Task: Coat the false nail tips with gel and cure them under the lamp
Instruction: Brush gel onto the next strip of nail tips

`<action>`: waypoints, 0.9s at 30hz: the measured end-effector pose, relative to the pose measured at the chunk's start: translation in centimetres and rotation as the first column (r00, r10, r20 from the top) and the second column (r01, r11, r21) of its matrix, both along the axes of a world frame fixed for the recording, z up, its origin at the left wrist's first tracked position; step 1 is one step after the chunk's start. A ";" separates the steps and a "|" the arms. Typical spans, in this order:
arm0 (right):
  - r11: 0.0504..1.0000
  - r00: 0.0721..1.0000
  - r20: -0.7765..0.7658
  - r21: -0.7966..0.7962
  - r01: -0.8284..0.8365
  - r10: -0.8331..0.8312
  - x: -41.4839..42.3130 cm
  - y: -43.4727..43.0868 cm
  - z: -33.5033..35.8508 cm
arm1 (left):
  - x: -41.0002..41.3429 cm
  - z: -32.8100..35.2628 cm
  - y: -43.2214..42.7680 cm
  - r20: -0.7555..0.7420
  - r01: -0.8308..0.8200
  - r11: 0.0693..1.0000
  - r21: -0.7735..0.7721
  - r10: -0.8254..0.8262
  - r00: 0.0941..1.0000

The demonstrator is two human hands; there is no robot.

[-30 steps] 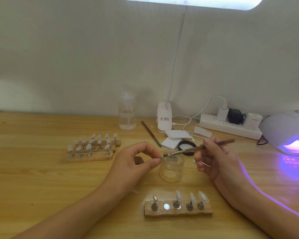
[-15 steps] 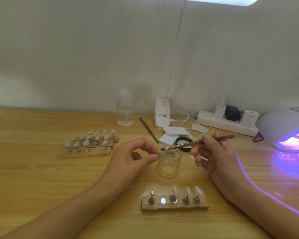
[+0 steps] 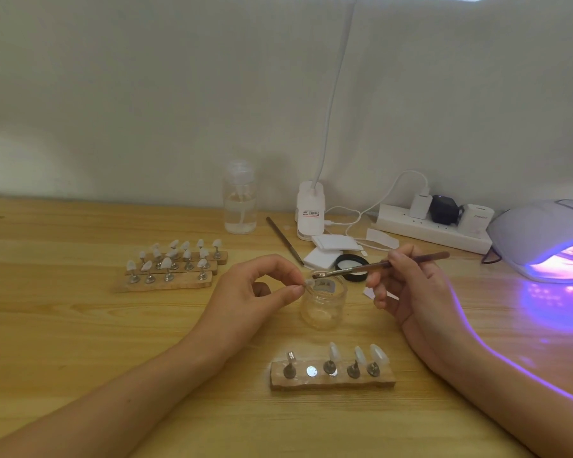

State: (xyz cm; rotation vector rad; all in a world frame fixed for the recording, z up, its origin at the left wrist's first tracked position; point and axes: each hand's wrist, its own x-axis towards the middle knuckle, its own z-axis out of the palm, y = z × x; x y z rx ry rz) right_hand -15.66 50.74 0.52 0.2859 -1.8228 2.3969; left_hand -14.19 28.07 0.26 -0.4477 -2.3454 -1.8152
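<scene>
False nail tip (image 3: 308,283), small, pale and translucent, sits pinched between the thumb and forefinger of the left hand (image 3: 255,292), just above the rim of a small clear glass jar (image 3: 325,305) on the light wooden table (image 3: 80,325). The other left fingers are curled loosely into the palm. The right hand (image 3: 411,289) grips a thin brown-handled brush (image 3: 381,266) between thumb and fingers, with the handle slanting up to the right. Its bristle end meets the held tip over the jar's mouth.

Nearer the person, a short wooden holder block (image 3: 333,378) carries three more pale tips on metal pegs (image 3: 359,355). To their left on the block are a bare metal disc and a bare peg. Well to the left, three longer wooden strips (image 3: 172,279) lie side by side, holding many white tips on pegs.

At the right edge, a white domed curing lamp (image 3: 540,236) glows violet onto the table and along the right forearm. Against the wall stand a clear plastic pump bottle (image 3: 240,203), a white clip-on lamp base (image 3: 310,213) and a white power strip (image 3: 434,231).
</scene>
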 end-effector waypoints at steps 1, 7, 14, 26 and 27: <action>1.000 1.000 -0.009 -0.010 -0.012 0.012 0.0 0.0 0.1 | 0.0 0.0 0.0 -0.003 0.003 1.000 0.003 -0.003 1.000; 0.999 0.999 -0.015 0.035 -0.028 0.029 0.1 -0.3 0.0 | 0.0 -0.1 0.0 -0.020 0.004 1.000 0.000 -0.004 1.000; 0.997 0.997 -0.036 0.022 -0.070 0.071 0.1 -0.2 0.0 | 0.0 -0.1 0.0 -0.049 0.008 1.000 0.006 -0.008 0.999; 0.999 0.999 -0.038 0.030 -0.018 0.019 -0.1 -0.1 -0.3 | 0.0 -0.1 0.0 -0.078 0.004 1.000 -0.004 -0.004 0.997; 1.000 0.999 -0.039 0.020 -0.011 0.012 -0.1 0.0 -0.3 | -0.1 -0.1 0.0 -0.078 0.003 1.000 -0.005 -0.003 0.997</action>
